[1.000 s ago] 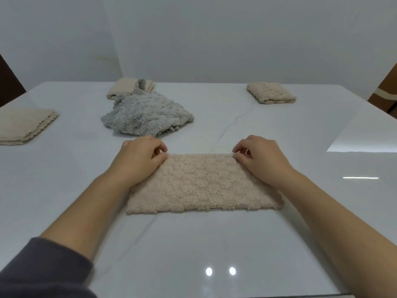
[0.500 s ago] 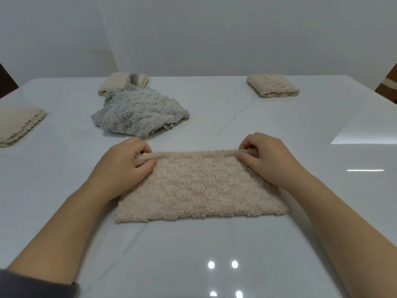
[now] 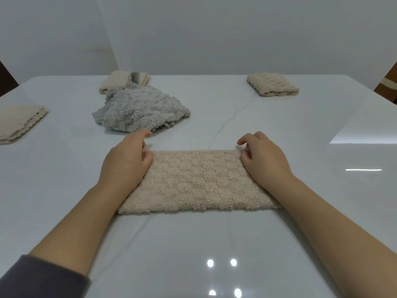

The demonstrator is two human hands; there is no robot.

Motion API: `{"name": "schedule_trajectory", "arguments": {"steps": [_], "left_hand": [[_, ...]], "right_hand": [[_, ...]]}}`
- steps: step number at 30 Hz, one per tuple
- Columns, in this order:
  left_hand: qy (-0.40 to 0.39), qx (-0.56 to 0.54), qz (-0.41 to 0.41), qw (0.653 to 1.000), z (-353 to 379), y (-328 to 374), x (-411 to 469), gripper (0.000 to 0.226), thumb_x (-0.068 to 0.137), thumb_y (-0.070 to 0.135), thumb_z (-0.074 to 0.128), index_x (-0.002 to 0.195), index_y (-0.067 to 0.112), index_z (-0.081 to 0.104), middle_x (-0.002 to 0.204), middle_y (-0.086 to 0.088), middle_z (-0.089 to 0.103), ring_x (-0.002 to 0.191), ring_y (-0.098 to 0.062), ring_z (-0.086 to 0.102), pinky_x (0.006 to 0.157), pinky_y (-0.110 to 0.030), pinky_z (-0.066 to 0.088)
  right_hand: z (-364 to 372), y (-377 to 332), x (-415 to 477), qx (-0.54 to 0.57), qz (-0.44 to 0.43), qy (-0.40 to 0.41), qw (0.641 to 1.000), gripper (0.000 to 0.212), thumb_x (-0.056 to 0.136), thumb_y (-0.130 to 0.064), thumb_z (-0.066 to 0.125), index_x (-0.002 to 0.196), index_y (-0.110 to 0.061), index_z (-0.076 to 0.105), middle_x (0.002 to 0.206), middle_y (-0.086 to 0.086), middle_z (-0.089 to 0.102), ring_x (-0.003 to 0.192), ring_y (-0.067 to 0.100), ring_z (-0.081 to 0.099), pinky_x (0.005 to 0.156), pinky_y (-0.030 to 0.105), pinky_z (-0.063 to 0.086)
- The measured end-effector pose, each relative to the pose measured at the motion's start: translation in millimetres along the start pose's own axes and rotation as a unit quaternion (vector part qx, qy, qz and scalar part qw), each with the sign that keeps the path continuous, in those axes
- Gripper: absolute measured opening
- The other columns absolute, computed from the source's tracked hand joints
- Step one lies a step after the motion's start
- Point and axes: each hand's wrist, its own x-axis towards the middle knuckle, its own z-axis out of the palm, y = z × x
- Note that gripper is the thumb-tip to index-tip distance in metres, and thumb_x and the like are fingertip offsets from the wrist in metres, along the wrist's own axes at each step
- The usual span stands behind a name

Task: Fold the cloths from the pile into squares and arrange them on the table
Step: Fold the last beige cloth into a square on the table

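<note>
a grey sleeve [image 3: 43, 278] covers the near left forearm. on the white table [image 3: 171, 244] lies a beige cloth [image 3: 197, 181], folded to a long rectangle. the left hand [image 3: 126, 162] rests on its left end and the right hand [image 3: 264, 160] on its right end, fingers curled at the far corners, forefingers lifted; whether they pinch the edge i cannot tell. beyond the beige cloth, to its left, sits the crumpled grey pile [image 3: 139, 112], with a scalloped folded cloth [image 3: 19, 122] far off to its left, a cream folded cloth [image 3: 113, 81] farther back-left, and a knobbly folded square [image 3: 271, 84] far back-right

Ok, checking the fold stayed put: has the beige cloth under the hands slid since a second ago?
No. The dark tabletop vein meets the far edge of the beige cloth at the same spot, and its gap to the grey pile is unchanged.
</note>
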Motion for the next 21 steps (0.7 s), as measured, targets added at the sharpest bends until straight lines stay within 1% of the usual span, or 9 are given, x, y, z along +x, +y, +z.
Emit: {"name": "schedule_trajectory", "arguments": {"steps": [3, 5, 7, 9, 11, 12, 14, 17, 21], "left_hand": [[0.025, 0.081, 0.028, 0.996, -1.7, -3.1, -0.8, 0.041, 0.087, 0.002, 0.055, 0.126, 0.013, 0.055, 0.120, -0.008, 0.054, 0.092, -0.030, 0.058, 0.069, -0.042, 0.049], [0.045, 0.102, 0.055, 0.992, -5.3, 2.9, -3.2, 0.043, 0.086, 0.000, 0.055, 0.128, 0.008, 0.056, 0.131, -0.014, 0.053, 0.111, -0.035, 0.055, 0.084, -0.046, 0.048], [0.014, 0.064, 0.090, 0.994, -8.8, 23.7, -10.6, 0.046, 0.093, 0.015, 0.045, 0.138, 0.009, 0.050, 0.146, -0.011, 0.044, 0.133, -0.030, 0.042, 0.107, -0.046, 0.036], [-0.104, 0.040, 0.118, 0.987, -3.1, 45.9, -26.1, 0.061, 0.094, 0.039, 0.022, 0.151, 0.017, 0.029, 0.160, -0.001, 0.021, 0.148, -0.018, 0.015, 0.120, -0.043, 0.012], [-0.196, 0.075, 0.120, 0.970, 7.4, 50.3, -40.6, 0.074, 0.087, 0.055, 0.001, 0.155, 0.026, 0.008, 0.162, 0.007, -0.001, 0.148, -0.009, -0.006, 0.120, -0.038, -0.003], [-0.212, 0.089, 0.108, 0.967, 9.4, 45.3, -43.2, 0.078, 0.084, 0.060, -0.005, 0.155, 0.028, 0.003, 0.162, 0.009, -0.006, 0.147, -0.008, -0.010, 0.120, -0.038, -0.005], [-0.212, 0.105, 0.071, 0.969, 6.7, 32.7, -43.0, 0.074, 0.088, 0.062, -0.001, 0.155, 0.029, 0.000, 0.162, 0.007, -0.009, 0.148, -0.010, -0.011, 0.120, -0.038, -0.006], [-0.203, 0.117, 0.048, 0.971, 3.1, 27.3, -44.5, 0.063, 0.099, 0.053, 0.011, 0.155, 0.026, -0.001, 0.162, 0.004, -0.010, 0.148, -0.012, -0.011, 0.120, -0.037, -0.006], [-0.191, 0.110, 0.042, 0.975, 4.6, 30.5, -47.9, 0.062, 0.097, 0.048, 0.005, 0.155, 0.026, 0.001, 0.162, 0.004, -0.006, 0.148, -0.013, -0.008, 0.120, -0.037, -0.005]], "right_hand": [[1.8, -0.4, -2.1, -0.051, -0.005, 0.021, 0.998, 0.032, 0.097, -0.020, 0.044, 0.127, -0.018, 0.057, 0.125, 0.005, 0.052, 0.111, 0.026, 0.050, 0.087, 0.038, 0.037], [1.8, -1.5, -3.2, -0.061, -0.017, 0.023, 0.998, 0.033, 0.097, -0.019, 0.044, 0.127, -0.019, 0.057, 0.131, 0.003, 0.051, 0.118, 0.026, 0.048, 0.092, 0.038, 0.033], [1.5, -2.0, -3.1, -0.057, -0.026, 0.022, 0.998, 0.035, 0.096, -0.015, 0.045, 0.129, -0.019, 0.057, 0.137, 0.003, 0.050, 0.125, 0.025, 0.046, 0.099, 0.039, 0.030], [0.2, -1.9, -2.9, -0.058, -0.024, 0.008, 0.998, 0.037, 0.098, -0.016, 0.043, 0.133, -0.019, 0.053, 0.145, 0.003, 0.045, 0.134, 0.022, 0.039, 0.109, 0.042, 0.024], [-1.5, -1.1, -3.2, -0.073, -0.018, -0.015, 0.997, 0.040, 0.101, -0.019, 0.037, 0.139, -0.019, 0.047, 0.153, 0.001, 0.036, 0.144, 0.020, 0.027, 0.116, 0.046, 0.013], [-2.7, -0.1, -3.1, -0.084, -0.015, -0.025, 0.996, 0.041, 0.102, -0.020, 0.035, 0.142, -0.019, 0.043, 0.155, 0.001, 0.032, 0.147, 0.020, 0.020, 0.117, 0.048, 0.009], [-7.0, 1.8, -3.0, -0.117, -0.006, -0.042, 0.992, 0.044, 0.103, -0.018, 0.033, 0.146, -0.017, 0.036, 0.160, 0.003, 0.022, 0.150, 0.022, 0.009, 0.118, 0.052, 0.004], [-19.0, -12.8, -8.3, -0.153, 0.006, -0.048, 0.987, 0.053, 0.101, -0.013, 0.033, 0.152, -0.011, 0.020, 0.163, 0.008, 0.004, 0.150, 0.028, -0.003, 0.119, 0.054, 0.001], [-13.6, -82.2, -34.4, -0.065, -0.089, -0.081, 0.991, 0.057, 0.104, -0.025, 0.024, 0.155, -0.010, 0.005, 0.164, 0.006, -0.006, 0.150, 0.024, -0.009, 0.120, 0.052, -0.002]]}}
